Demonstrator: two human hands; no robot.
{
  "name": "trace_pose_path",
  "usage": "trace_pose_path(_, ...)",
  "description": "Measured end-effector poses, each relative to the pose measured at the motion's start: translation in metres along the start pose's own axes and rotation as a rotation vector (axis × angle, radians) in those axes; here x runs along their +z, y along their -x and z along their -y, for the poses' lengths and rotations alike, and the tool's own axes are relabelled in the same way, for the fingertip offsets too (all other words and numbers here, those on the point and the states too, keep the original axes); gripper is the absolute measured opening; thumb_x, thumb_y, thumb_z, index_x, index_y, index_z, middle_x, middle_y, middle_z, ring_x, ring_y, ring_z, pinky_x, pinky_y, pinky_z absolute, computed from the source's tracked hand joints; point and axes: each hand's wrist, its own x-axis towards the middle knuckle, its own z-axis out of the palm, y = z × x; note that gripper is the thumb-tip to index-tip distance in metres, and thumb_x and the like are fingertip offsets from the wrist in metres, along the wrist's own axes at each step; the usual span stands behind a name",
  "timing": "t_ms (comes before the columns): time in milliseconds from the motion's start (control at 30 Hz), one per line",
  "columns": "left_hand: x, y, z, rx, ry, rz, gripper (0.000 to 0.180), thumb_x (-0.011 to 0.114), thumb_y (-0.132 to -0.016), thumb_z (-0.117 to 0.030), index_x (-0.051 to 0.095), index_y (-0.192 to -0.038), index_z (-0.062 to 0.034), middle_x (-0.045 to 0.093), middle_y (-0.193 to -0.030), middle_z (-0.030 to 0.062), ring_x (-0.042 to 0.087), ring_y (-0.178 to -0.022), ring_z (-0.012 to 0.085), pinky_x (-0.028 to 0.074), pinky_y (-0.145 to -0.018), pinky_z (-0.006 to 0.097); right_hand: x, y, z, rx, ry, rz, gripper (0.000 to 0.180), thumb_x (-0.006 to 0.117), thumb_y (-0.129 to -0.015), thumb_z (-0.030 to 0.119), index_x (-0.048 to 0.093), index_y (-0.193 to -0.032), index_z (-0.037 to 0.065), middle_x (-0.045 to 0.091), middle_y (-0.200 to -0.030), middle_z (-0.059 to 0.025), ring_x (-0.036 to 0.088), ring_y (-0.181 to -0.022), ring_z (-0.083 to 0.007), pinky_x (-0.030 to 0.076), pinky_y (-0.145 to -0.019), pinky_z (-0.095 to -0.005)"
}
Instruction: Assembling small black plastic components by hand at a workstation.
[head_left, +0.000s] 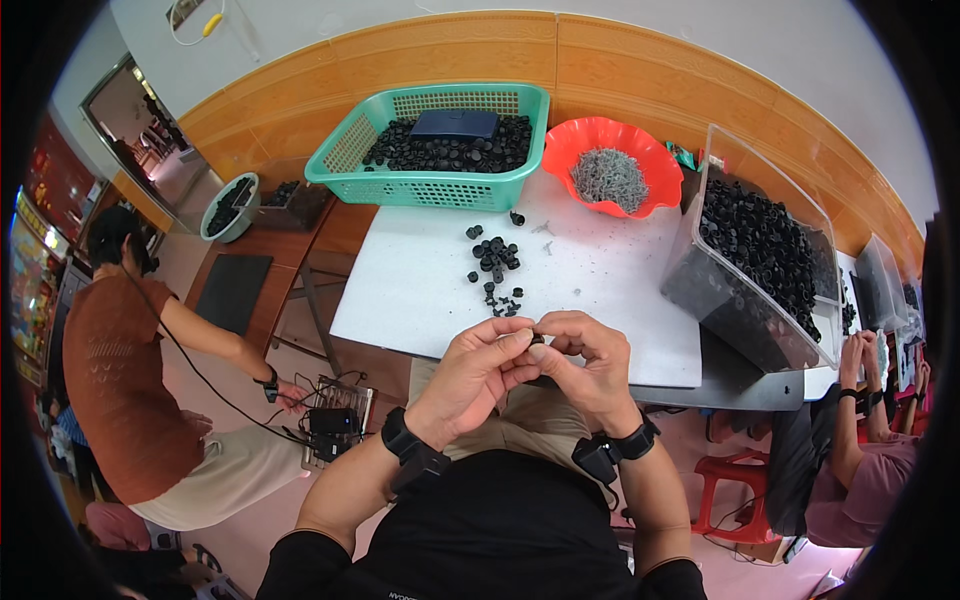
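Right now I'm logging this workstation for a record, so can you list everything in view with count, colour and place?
white table: one, white, centre
green basket: one, teal green, far left of the table, filled with small black parts
dark flat box: one, dark blue, on the parts in the basket
red bowl: one, red, scalloped, far centre, holding grey bits
clear bin: one, clear, right of the table, full of black parts
loose black parts: a small scatter, black, mid-table
red stool: one, red, lower right
person in brown top: one, crouching at left
co-worker's hands: right edge
left hand: one, pinching a small black part
right hand: one, fingertips touching that part
wrist straps: two, black
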Motion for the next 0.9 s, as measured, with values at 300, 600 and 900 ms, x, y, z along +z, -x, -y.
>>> trace_pose_path(300,0.004,0.001,0.001,0.007,0.022,-0.018,0.019,0.061,-0.1,-0.013,0.063,-0.117,-0.0047,0.069,-0.105,0.0078,0.069,-0.097,0.0171,0.058,-0.09,0.033,0.006,-0.001,0.002,-0.039,-0.014,-0.054,0.016,0.074,-0.087,0.002,0.072,-0.103,0.001,0.069,-0.101,-0.0109,0.064,-0.077,-0.01,0.052,-0.063,-0.0221)
trace_pose_path(600,0.003,0.002,0.006,0.086,0.016,-0.017,0.015,0.065,-0.098,-0.01,0.063,-0.111,-0.0029,0.07,-0.103,0.0083,0.07,-0.093,0.0153,0.06,-0.087,0.03,0.008,0.003,0.001,-0.091,0.094,-0.089,0.02,0.076,-0.086,0.001,0.071,-0.105,0.001,0.066,-0.103,-0.0106,0.063,-0.075,-0.0097,0.052,-0.063,-0.0232)
trace_pose_path(900,-0.001,0.003,0.01,0.094,0.046,-0.041,0.013,0.067,-0.096,-0.01,0.064,-0.108,-0.0042,0.069,-0.099,0.0055,0.069,-0.089,0.0133,0.06,-0.083,0.027,0.009,0.0,0.005,-0.227,0.184,-0.06,0.026,0.078,-0.082,-0.002,0.072,-0.107,0.001,0.066,-0.1,-0.0109,0.064,-0.074,-0.0118,0.053,-0.063,-0.0247)
